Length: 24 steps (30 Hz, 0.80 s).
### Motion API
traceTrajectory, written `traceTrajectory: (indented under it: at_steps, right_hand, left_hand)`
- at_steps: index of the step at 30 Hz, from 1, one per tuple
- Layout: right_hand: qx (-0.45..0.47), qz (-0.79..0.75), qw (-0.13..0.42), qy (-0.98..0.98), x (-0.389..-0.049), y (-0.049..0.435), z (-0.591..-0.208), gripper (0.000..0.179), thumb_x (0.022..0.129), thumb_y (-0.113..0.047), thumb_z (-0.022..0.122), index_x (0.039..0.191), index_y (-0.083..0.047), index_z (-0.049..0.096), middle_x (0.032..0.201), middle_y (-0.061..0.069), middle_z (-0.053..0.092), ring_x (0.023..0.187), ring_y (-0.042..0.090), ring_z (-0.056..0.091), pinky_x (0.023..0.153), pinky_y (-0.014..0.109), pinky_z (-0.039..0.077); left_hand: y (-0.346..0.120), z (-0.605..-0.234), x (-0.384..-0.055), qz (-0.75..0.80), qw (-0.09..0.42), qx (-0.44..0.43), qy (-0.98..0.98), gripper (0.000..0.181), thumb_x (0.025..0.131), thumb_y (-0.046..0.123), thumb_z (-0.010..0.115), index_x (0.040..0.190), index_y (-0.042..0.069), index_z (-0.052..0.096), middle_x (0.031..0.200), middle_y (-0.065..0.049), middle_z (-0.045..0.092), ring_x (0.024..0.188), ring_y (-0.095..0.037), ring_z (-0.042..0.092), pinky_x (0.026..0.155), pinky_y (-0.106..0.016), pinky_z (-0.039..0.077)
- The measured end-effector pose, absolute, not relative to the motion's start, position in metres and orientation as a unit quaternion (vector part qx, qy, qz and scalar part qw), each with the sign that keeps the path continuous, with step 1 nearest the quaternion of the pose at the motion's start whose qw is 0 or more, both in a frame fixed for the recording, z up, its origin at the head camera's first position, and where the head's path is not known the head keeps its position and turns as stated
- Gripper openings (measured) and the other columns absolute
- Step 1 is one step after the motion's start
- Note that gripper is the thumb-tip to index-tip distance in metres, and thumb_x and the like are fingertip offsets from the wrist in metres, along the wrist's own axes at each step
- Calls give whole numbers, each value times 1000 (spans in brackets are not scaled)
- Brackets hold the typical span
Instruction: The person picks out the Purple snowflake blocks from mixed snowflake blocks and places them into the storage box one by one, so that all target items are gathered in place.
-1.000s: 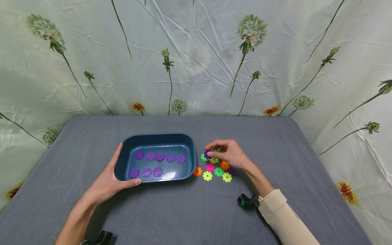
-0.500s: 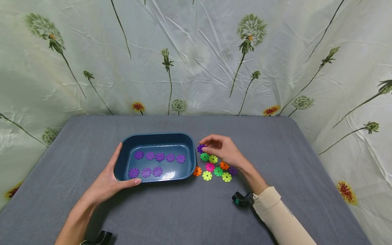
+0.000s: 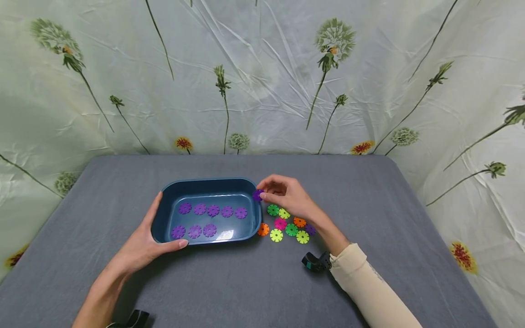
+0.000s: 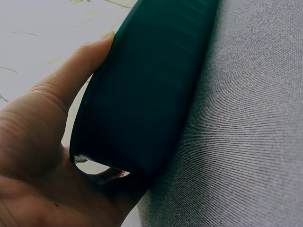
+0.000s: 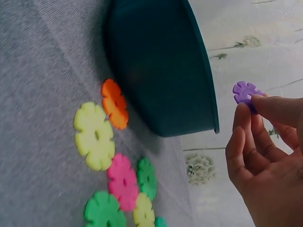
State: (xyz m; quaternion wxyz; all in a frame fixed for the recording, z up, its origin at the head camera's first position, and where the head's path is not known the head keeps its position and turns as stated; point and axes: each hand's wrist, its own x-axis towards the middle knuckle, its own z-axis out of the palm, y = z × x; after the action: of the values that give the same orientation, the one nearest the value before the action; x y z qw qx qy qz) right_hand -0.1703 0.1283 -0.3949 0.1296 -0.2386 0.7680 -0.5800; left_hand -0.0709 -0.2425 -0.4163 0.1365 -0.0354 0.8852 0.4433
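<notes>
A dark blue rectangular basin (image 3: 207, 182) stands on the table, with two rows of purple flower-shaped discs (image 3: 213, 210) lying on its floor. My left hand (image 3: 141, 241) grips the basin's left end, thumb over the front rim and fingers round the side. Between thumb and fingertips, my right hand (image 3: 287, 196) pinches one purple flower-shaped disc (image 5: 245, 93) at the basin's right rim, raised above the table. Just below that hand lie loose discs: orange (image 5: 114, 104), yellow (image 5: 94, 136), pink (image 5: 123, 182) and green (image 5: 147, 178), plus a purple one (image 3: 310, 229) partly behind the wrist.
A grey cloth covers the table (image 3: 246, 287). Behind it hangs a pale curtain (image 3: 270, 82) printed with dandelions. A black wrist camera (image 3: 316, 262) sits by the right cuff, and another (image 3: 137, 319) at the left wrist.
My right hand has moved left and up from the loose discs to the basin's right rim, carrying the purple disc. The left hand keeps its grip on the basin.
</notes>
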Motion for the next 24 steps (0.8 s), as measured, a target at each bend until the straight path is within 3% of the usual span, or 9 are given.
traceTrajectory:
  at_steps: [9, 13, 20, 24]
  right_hand:
    - [-269, -533, 99, 796, -171, 114, -390, 16, 99, -12, 70, 115, -11, 74, 105, 7, 73, 93, 19, 67, 84, 46, 59]
    - [-283, -526, 95, 796, -172, 107, -390, 15, 100, -13, 71, 114, -12, 74, 107, 5, 73, 97, 17, 66, 90, 44, 56]
    - [-277, -525, 110, 797, -170, 98, -392, 13, 99, -14, 72, 112, -15, 74, 106, 3, 73, 97, 19, 66, 83, 35, 57]
    - [-285, -523, 116, 795, -170, 93, -395, 14, 99, -12, 72, 112, -12, 74, 106, 3, 73, 96, 17, 66, 86, 35, 56]
  left_hand:
    - [-242, -417, -71, 440, 136, -37, 887, 137, 81, 41, 89, 161, 46, -22, 175, -25, -7, 153, -62, 13, 109, -85, 23]
    - [-243, -417, -72, 441, 135, -37, 887, 137, 81, 41, 89, 161, 46, -22, 175, -24, -7, 153, -62, 12, 110, -85, 22]
    - [-243, -417, -72, 436, 135, -38, 889, 137, 81, 42, 88, 162, 44, -23, 175, -25, -9, 153, -63, 12, 110, -85, 22]
    - [-243, -417, -72, 436, 134, -38, 889, 137, 81, 41, 88, 162, 43, -23, 175, -25, -8, 152, -63, 13, 110, -85, 23]
